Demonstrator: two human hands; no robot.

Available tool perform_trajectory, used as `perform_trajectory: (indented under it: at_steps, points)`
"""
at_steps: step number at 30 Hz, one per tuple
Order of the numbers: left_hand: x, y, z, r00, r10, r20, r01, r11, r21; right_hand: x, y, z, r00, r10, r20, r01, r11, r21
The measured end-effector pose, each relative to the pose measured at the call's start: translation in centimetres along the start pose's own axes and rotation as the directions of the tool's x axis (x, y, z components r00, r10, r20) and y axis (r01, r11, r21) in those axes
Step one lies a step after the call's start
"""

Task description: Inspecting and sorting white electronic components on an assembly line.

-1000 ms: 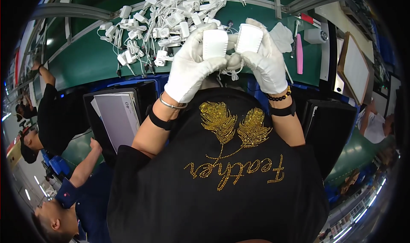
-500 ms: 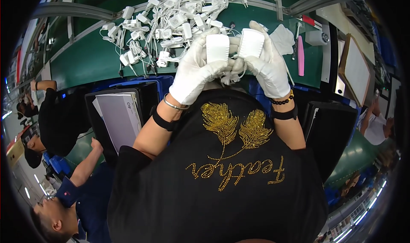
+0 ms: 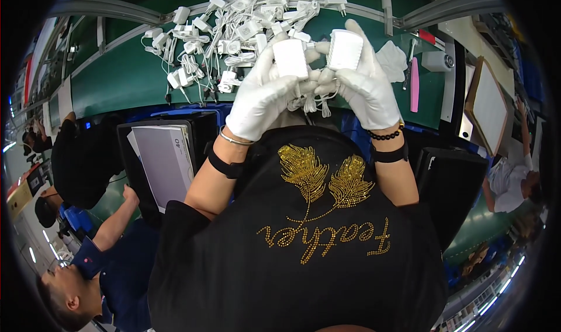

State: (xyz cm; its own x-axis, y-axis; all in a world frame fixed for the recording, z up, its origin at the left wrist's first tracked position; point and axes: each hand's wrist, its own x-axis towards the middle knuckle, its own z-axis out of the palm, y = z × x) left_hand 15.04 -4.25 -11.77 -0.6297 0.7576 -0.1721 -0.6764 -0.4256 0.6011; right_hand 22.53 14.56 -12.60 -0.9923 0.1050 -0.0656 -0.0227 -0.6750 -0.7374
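Both hands at upper centre of frame, gloved in white, raised toward the near edge of the green counter [image 3: 123, 91]. Left hand [image 3: 260, 98]: fingers closed around a first white adapter [image 3: 290, 58], thumb across its lower part, broad smooth face turned up to the camera, body slightly tilted. Right hand [image 3: 373, 92]: fingers likewise closed on a second white adapter [image 3: 346, 49], ribbed along its left edge, thumb at the lower end. The two adapters sit side by side, a narrow gap between them. Below and between the hands, bunched white cable [image 3: 310, 103]; cannot tell which adapter each strand belongs to, as fingers cover the joins.

Upper centre to upper left of frame: large heap of white adapters [image 3: 248, 29] with tangled leads, spread on the counter; some dark connector ends visible at its lower side.

Upper right: crumpled white cloth [image 3: 392, 61] just beside the right hand; further right, a slim pen-like tool [image 3: 409, 60], a pink strip [image 3: 414, 85] lying lengthwise, and a small grey box-shaped device [image 3: 437, 61] with a round end.

Left of centre: black bin [image 3: 135, 186] holding a stack of papers [image 3: 165, 165]. Right of centre: second black bin [image 3: 453, 186]. Lower left: co-worker in a dark blue shirt [image 3: 130, 273], forearm extended toward the black bin with the papers.
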Motion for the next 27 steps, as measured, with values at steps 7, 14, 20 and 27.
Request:
perform_trajectory:
  at_steps: [7,14,20,27]
  points:
    - [-0.3,-0.1,-1.6,0.987,0.133,-0.092,-0.115,0.976,0.183,1.7,0.8,2.3,1.000,0.028,-0.004,-0.028,0.986,-0.166]
    - [0.6,1.0,-3.9,0.970,0.188,-0.157,-0.183,0.982,0.043,5.4,2.8,0.8,0.993,0.093,0.077,-0.094,0.996,0.011]
    - [-0.7,-1.0,-1.4,0.957,0.272,-0.102,-0.245,0.944,0.222,0.8,1.2,0.8,0.997,0.046,-0.064,-0.055,0.989,-0.141]
    - [-1.2,-1.4,0.6,0.932,0.359,-0.054,-0.300,0.846,0.441,-1.0,1.8,2.1,0.999,-0.034,-0.018,0.025,0.929,-0.368]
